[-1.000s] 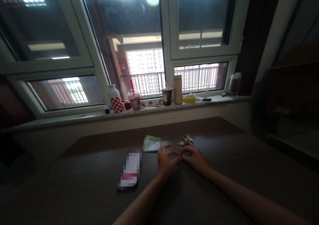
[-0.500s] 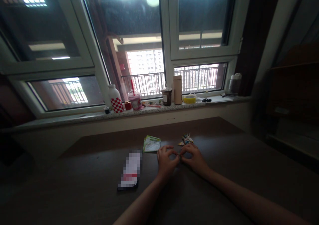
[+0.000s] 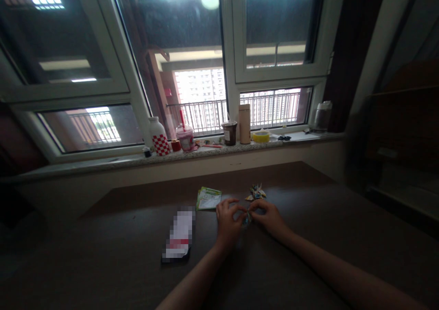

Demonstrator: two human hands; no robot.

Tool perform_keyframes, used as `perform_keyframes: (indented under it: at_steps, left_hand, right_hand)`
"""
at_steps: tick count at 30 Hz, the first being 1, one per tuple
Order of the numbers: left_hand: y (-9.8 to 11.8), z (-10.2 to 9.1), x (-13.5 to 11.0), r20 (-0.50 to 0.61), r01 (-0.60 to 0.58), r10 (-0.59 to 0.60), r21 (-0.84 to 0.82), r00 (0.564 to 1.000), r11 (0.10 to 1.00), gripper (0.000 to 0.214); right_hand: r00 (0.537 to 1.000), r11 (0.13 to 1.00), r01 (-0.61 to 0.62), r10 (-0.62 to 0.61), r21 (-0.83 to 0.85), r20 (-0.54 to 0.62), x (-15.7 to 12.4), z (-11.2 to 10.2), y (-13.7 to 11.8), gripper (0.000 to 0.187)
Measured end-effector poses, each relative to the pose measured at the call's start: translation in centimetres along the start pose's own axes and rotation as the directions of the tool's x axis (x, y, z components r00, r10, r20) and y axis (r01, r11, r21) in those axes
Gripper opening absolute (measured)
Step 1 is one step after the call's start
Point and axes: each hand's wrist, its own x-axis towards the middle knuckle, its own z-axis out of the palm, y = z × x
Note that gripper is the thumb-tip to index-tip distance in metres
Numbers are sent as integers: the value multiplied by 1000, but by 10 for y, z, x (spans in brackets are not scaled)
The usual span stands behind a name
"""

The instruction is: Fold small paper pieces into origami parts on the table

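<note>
Both of my hands rest on the dark brown table (image 3: pixel 308 255), fingertips meeting over a small piece of patterned paper (image 3: pixel 247 218). My left hand (image 3: pixel 228 223) pinches its left side with curled fingers. My right hand (image 3: pixel 269 217) pinches its right side. Just beyond my right hand lies a small heap of colourful folded paper pieces (image 3: pixel 255 192). A green and white paper packet (image 3: pixel 209 197) lies beyond my left hand.
A blurred-out flat rectangular object (image 3: pixel 179 235) lies on the table to the left of my hands. The stone window sill (image 3: pixel 103 161) carries a white bottle with red checks (image 3: pixel 158 136), a pink cup (image 3: pixel 185 137), a dark cup (image 3: pixel 229 132), a tan flask (image 3: pixel 244 123) and a yellow tape roll (image 3: pixel 261 136).
My fingers have shifted slightly on the small paper, which now shows a little more between my fingertips. My arms and the other things stay where they were.
</note>
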Motion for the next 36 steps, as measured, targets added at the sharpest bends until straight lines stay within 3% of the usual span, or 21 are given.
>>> perform_keyframes:
  at_steps: [15,24,36]
  left_hand:
    - [1,-1,-2,-57,-21,23,42,998,999,13]
    - [6,-2,-2,-21,-22,23,41,1000,999,5]
    - [8,0,-3,-18,89,-89,9,996,996,10]
  right_hand:
    - [999,999,51,-51,-15,2,0,0,0,8]
    - [998,997,67,-68,-46,-19,0,0,-2,5]
    - [995,993,90,-93,-78,-35,-3,4,-5,3]
